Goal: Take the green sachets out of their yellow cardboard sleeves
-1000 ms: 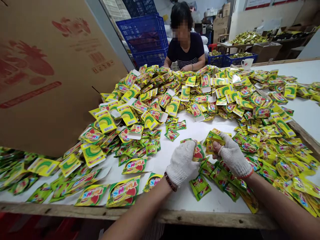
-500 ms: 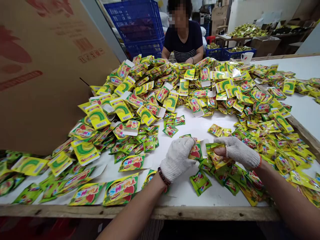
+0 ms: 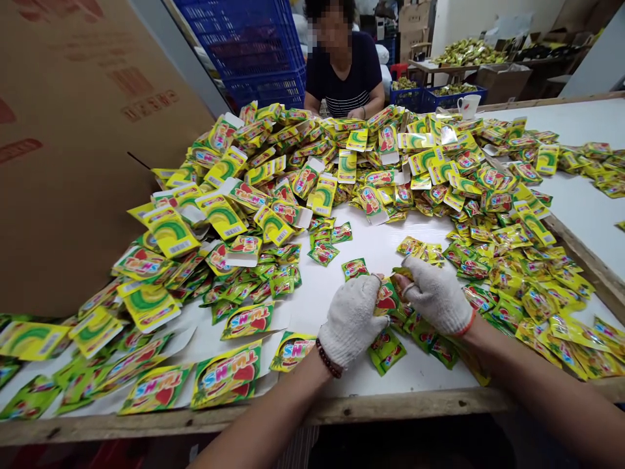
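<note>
My left hand (image 3: 352, 318), in a white knit glove with a beaded bracelet at the wrist, is closed around a small green and yellow printed candy box (image 3: 387, 296). My right hand (image 3: 437, 293), also gloved, pinches small candy packets (image 3: 401, 277) against the box's right end; how far inside they are is hidden. Under and beside both hands lie loose green candy packets (image 3: 387, 352). Just beyond my left hand rests another green packet (image 3: 355, 268). Flat "TWINS" boxes (image 3: 227, 372) with raised flaps sit to the left.
A big heap of boxes (image 3: 322, 194) spans the table's far side. Loose packets (image 3: 541, 286) spread at the right. A large carton (image 3: 97, 163) stands at the left. A person (image 3: 344, 71) sits opposite. Wooden edging (image 3: 371, 407) borders the white table (image 3: 317, 280).
My right hand has moved left, bringing the packets up to the box in my left hand. The whole view has shifted slightly.
</note>
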Tool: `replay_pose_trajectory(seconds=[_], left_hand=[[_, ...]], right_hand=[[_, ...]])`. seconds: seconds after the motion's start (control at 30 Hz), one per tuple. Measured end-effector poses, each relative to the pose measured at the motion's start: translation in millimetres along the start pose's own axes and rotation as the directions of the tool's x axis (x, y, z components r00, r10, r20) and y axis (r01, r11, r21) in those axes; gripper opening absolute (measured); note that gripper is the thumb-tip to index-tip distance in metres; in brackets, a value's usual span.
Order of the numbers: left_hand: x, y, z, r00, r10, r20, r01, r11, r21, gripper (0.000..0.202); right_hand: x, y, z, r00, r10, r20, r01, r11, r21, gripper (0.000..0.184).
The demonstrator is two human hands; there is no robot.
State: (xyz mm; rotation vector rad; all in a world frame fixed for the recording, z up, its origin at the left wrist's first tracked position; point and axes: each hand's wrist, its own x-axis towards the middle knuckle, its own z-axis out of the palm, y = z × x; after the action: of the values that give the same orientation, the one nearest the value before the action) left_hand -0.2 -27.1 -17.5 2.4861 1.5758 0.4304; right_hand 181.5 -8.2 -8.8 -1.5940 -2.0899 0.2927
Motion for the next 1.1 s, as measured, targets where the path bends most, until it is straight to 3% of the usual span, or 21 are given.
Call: replay_pose_trajectory(seconds=[0.2, 0.3, 0.43, 0.57, 0.7, 0.9, 1.1], left_hand=[[-1.2, -1.1, 8.2, 0.998, -0.061, -0.031, 0.058, 0.994, -0.092, 0.055], [-2.1, -1.1, 9.3, 0.992, -0.123, -0.026, 0.116, 0.975, -0.189, 0.053], [-3.5, -0.5, 10.2, 0.983, -0.184, -0.026, 0.174, 0.96, -0.222, 0.053], [-1.3, -2.6, 10.1, 0.994, -0.1, -0.05, 0.092, 0.986, -0.136, 0.051], [1.6, -7.1, 8.8, 0.995, -0.03, -0.093, 0.022, 0.997, -0.08, 0.05], [0.4, -6.4, 8.8, 0.995, 0.078, -0.069, -0.081, 0.996, -0.034, 0.057], [-1.4, 3.7, 14.1, 0.996, -0.04, -0.082, 0.03, 0.992, -0.12, 0.049]], right_hand=[[-1.0, 1.6, 8.6, 0.998, 0.058, -0.038, -0.047, 0.968, 0.246, 0.027], [0.3, 3.6, 6.4, 0.994, 0.097, -0.043, -0.082, 0.961, 0.266, 0.028], [-1.2, 0.0, 1.3, 0.992, 0.059, -0.109, -0.023, 0.952, 0.305, 0.024], [0.0, 0.6, -4.9, 0.995, 0.015, -0.099, 0.023, 0.929, 0.369, 0.015], [4.0, 5.9, -9.8, 0.996, 0.077, -0.051, -0.052, 0.923, 0.381, 0.022], [9.4, 7.2, -8.3, 0.998, 0.058, 0.009, -0.058, 0.929, 0.364, 0.025], [9.2, 0.8, 4.7, 0.978, 0.181, -0.105, -0.136, 0.931, 0.339, 0.024]])
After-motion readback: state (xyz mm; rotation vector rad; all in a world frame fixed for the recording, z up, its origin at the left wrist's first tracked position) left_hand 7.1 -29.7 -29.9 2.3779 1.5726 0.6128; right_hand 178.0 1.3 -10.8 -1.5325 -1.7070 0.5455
